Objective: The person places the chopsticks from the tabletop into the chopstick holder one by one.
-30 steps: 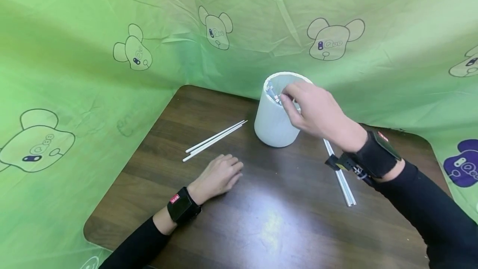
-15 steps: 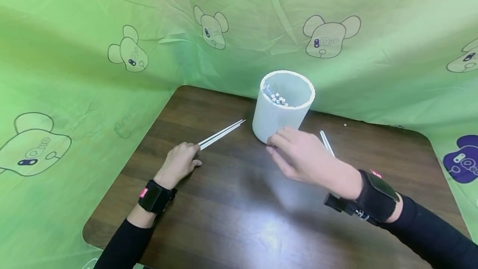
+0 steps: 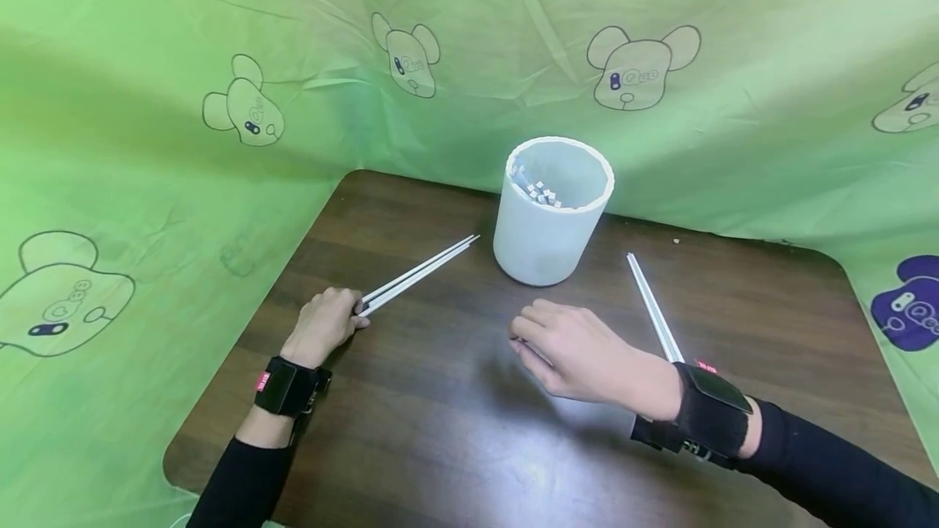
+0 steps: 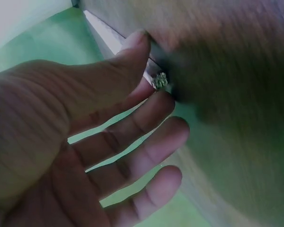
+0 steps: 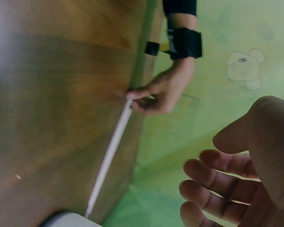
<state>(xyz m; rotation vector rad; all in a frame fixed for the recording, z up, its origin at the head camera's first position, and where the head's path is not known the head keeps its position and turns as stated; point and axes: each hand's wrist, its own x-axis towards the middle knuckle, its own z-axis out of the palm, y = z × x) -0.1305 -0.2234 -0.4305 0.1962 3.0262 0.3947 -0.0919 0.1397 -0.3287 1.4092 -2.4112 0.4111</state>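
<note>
My bench point(image 3: 433, 422) is dark brown, wood-grained and rounded at the corners, with a pale patch of glare on its near half. Green cloth point(image 3: 506, 63) rises beyond the far edge and along the left side, creased, printed with outlined big-eared heads; one at the far right is purple point(image 3: 913, 312). On the left, my left hand point(image 3: 323, 324) pinches the near ends of the white sticks point(image 3: 421, 271) between thumb and forefinger, the other fingers point(image 4: 168, 135) loosely bent. These sticks slant toward the white cup point(image 3: 543, 247), which stands upright near the far edge, a cluster of sticks point(image 3: 544, 195) leaning inside its left wall. My right hand point(image 3: 575, 349) hangs over the bench, nearer than the cup, its fingers relaxed, slightly curled and holding nothing. More sticks point(image 3: 653, 308) lie to the right, partly hidden by my wrist.
</note>
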